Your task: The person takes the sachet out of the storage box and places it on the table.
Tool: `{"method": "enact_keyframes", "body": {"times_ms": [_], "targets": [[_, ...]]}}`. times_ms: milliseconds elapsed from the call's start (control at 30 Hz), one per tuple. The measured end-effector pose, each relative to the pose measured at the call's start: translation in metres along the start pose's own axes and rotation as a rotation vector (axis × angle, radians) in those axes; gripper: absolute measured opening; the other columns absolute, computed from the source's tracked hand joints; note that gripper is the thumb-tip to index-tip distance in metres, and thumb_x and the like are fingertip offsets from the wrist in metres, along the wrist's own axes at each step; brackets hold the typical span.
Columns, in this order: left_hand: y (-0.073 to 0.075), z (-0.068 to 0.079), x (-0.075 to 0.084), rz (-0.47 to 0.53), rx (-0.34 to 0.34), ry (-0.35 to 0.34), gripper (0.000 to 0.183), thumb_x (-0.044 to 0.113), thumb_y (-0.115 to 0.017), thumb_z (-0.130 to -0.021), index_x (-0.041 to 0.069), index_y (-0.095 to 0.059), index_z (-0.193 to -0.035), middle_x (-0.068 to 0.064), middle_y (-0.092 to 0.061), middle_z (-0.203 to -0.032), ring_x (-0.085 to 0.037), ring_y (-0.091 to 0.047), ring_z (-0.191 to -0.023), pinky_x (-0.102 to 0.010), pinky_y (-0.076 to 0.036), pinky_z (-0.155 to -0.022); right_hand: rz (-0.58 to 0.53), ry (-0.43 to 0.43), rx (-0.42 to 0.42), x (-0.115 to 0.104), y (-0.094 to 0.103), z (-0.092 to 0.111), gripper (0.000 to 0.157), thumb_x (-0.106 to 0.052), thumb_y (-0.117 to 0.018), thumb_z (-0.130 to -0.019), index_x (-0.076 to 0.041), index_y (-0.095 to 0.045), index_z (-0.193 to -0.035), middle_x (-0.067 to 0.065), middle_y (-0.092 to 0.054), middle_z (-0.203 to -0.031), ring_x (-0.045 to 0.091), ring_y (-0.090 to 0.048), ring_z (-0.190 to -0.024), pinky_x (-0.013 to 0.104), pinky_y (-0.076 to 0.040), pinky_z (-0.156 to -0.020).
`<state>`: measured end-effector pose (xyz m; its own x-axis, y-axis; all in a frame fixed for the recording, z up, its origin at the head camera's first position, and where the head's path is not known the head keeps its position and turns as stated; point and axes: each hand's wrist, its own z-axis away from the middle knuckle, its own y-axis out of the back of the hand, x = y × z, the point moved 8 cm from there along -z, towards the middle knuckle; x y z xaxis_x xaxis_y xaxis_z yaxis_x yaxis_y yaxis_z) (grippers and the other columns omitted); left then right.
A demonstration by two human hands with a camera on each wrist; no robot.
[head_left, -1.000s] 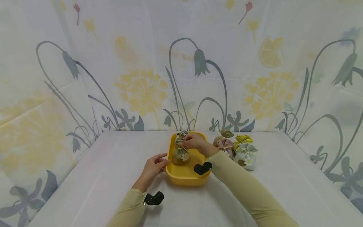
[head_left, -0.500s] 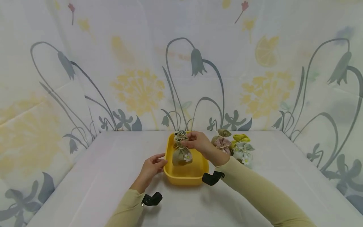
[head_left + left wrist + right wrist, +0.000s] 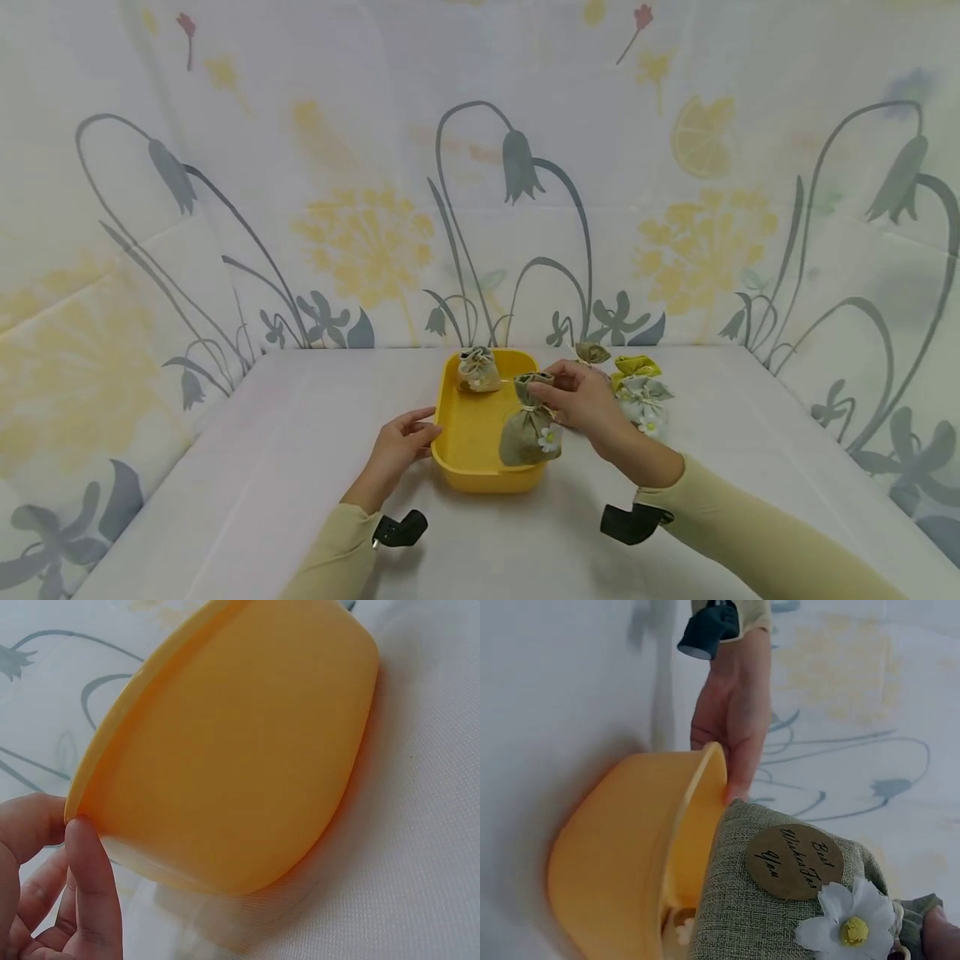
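My right hand [image 3: 592,412] pinches a grey-green drawstring pouch [image 3: 527,440] by its gathered neck. The pouch hangs over the front right of a yellow plastic basin [image 3: 491,482]. In the right wrist view, this pouch [image 3: 739,907] shows a round brown "Best Wishes For You" label [image 3: 793,862] and a white cloth flower [image 3: 853,931]. At the basin's left side, my left hand [image 3: 397,450] grips the rim between thumb and finger, as the left wrist view shows. A pale pouch [image 3: 478,372] sits at the back inside the basin.
To the right of the basin stand several more pouches: an olive-brown one [image 3: 593,352], a yellow-green one [image 3: 637,365] and a pale mint one [image 3: 643,398]. My right hand partly hides this group. A flower-printed cloth [image 3: 480,167] hangs behind the white table [image 3: 315,392].
My right hand has lifted the grey-green pouch from the basin's left part and carried it right and toward me. The pale pouch at the back now shows. My left hand stays at the rim.
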<state>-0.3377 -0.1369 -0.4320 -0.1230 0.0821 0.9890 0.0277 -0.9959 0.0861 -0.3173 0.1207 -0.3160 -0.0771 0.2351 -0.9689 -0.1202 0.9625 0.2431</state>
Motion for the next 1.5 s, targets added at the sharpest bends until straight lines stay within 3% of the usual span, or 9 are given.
{"method": "enact_keyframes", "body": {"times_ms": [100,367,500,867,1033,1267,1500], "targets": [[0.001,0.0,0.001,0.003,0.002,-0.008,0.04,0.012,-0.064,-0.088,0.002,-0.055,-0.126,-0.013,-0.06,-0.102,-0.02,-0.06,-0.079,-0.027,-0.053,-0.068,-0.04,0.031,0.027,0.003,0.014,0.01,0.022,-0.016,-0.069,-0.085,-0.001,-0.055,-0.094,0.0,-0.058,-0.079,0.013,-0.053,-0.073,0.022,-0.046,-0.06],[-0.001,0.0,-0.001,-0.009,0.003,0.014,0.04,0.013,-0.064,-0.088,0.003,-0.056,-0.126,-0.012,-0.06,-0.103,-0.019,-0.06,-0.08,-0.027,-0.053,-0.069,0.014,0.058,0.088,0.02,0.049,0.025,0.025,-0.016,-0.064,-0.089,0.004,-0.053,-0.101,0.001,-0.057,-0.082,0.01,-0.053,-0.076,0.022,-0.048,-0.067],[-0.001,0.001,0.001,-0.014,0.007,0.011,0.04,0.013,-0.064,-0.088,0.003,-0.056,-0.126,-0.012,-0.06,-0.103,-0.02,-0.06,-0.081,-0.027,-0.053,-0.069,-0.013,0.052,0.112,0.028,0.062,0.028,0.026,-0.015,-0.061,-0.091,0.005,-0.051,-0.103,0.001,-0.056,-0.081,0.009,-0.053,-0.076,0.024,-0.048,-0.067],[0.0,0.002,0.001,-0.012,0.017,0.022,0.04,0.013,-0.065,-0.087,0.004,-0.057,-0.126,-0.012,-0.059,-0.102,-0.021,-0.059,-0.081,-0.025,-0.053,-0.068,-0.06,-0.016,0.152,0.068,0.077,0.013,0.021,-0.01,-0.057,-0.093,0.004,-0.048,-0.104,-0.003,-0.056,-0.082,0.005,-0.054,-0.076,0.022,-0.046,-0.066],[0.0,0.001,0.001,-0.003,0.014,0.011,0.039,0.012,-0.064,-0.087,0.004,-0.057,-0.125,-0.012,-0.058,-0.102,-0.021,-0.058,-0.081,-0.025,-0.052,-0.068,-0.067,-0.057,0.167,0.085,0.079,0.002,0.032,-0.015,-0.058,-0.093,0.007,-0.046,-0.113,-0.003,-0.06,-0.09,0.001,-0.056,-0.08,0.019,-0.047,-0.072],[-0.002,0.0,0.001,0.008,-0.002,0.02,0.04,0.011,-0.064,-0.088,0.002,-0.055,-0.126,-0.012,-0.059,-0.101,-0.02,-0.059,-0.08,-0.026,-0.053,-0.069,0.038,-0.047,0.195,0.085,0.088,-0.003,0.051,-0.025,-0.063,-0.09,0.007,-0.047,-0.125,0.006,-0.057,-0.107,0.002,-0.053,-0.087,0.023,-0.046,-0.078],[0.0,0.001,0.001,-0.003,0.015,0.016,0.039,0.012,-0.064,-0.088,0.003,-0.056,-0.125,-0.012,-0.059,-0.099,-0.02,-0.058,-0.078,-0.026,-0.053,-0.067,0.061,0.025,0.206,0.072,0.1,0.002,0.048,-0.024,-0.067,-0.087,0.008,-0.051,-0.119,-0.001,-0.058,-0.097,0.004,-0.053,-0.087,0.026,-0.046,-0.08]]}}
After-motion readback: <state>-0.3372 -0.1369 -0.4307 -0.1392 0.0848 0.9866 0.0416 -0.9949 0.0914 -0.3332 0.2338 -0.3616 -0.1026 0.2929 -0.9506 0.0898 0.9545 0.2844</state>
